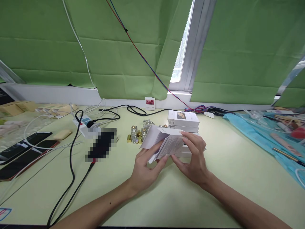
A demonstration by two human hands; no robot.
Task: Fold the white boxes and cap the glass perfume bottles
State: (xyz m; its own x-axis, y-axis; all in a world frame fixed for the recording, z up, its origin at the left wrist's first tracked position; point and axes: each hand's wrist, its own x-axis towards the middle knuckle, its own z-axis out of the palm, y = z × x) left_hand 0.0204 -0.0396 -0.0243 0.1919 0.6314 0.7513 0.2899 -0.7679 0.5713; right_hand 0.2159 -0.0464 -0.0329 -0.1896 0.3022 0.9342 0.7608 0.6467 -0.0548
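Between both hands a white cardboard box (173, 144) is held up, tilted, with a flap standing out on its left and small print on the near face. My left hand (146, 167) grips its left end, the fingers reaching in by the flap and the thumb below. My right hand (194, 159) closes on the right end, fingers on top and thumb underneath. Just behind lies a stack of white boxes (183, 119), the top one bearing a small picture. Small clear bottles with gold caps (133, 133) stand to the left, partly hidden by the held box.
A blurred-out dark phone (102, 144) with a black cable lies left, near a power strip (83, 125). Further left are two more phones (26, 144). One small white box (150, 103) stands at the wall. Blue sheeting (257, 133) with assorted items covers the right side.
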